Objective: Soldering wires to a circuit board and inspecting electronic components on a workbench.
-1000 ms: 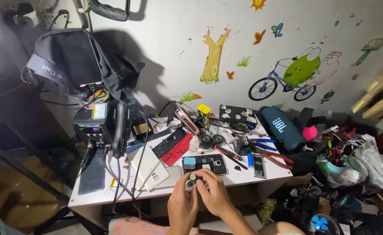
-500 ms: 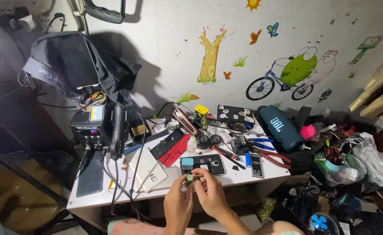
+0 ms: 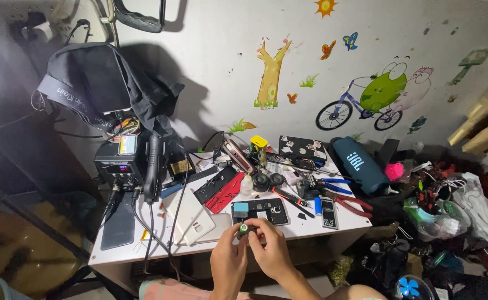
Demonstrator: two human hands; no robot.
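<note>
Both our hands meet at 6 o'clock, at the near edge of the white table (image 3: 344, 222). Our left hand (image 3: 228, 260) is curled shut, fingertips pinching a small green-capped tube (image 3: 244, 228); looks like a glue or flux tube, too small to say more. Our right hand (image 3: 270, 251) is also curled, thumb & fingers closed on the same tube from the other side, approx. as if working the cap. Can't tell if the cap is on tight or part-way off.

Just past the tube, at 12 o'clock from our hands, lies an opened phone (image 3: 260, 210), back off, dark insides showing w/ a blue patch at one corner. So the phone is already open; nothing yet visibly put onto it from the tube. Its white back cover (image 3: 191, 218) sits at 10 o'clock, apart from the phone. A flat phone battery (image 3: 328, 212) lies at 2 o'clock, out of the phone, next to a small blue cylinder (image 3: 318, 206).

Further back: red-and-black holder (image 3: 222, 189) at 11 o'clock, rework station (image 3: 119, 166) w/ lit display at 10 o'clock, blue-handled pliers (image 3: 330, 183) & red-handled pliers (image 3: 352, 203) at 1 o'clock, blue speaker (image 3: 360, 164) at 2 o'clock.

Judging by this: teardown done; battery & cover remain off.
</note>
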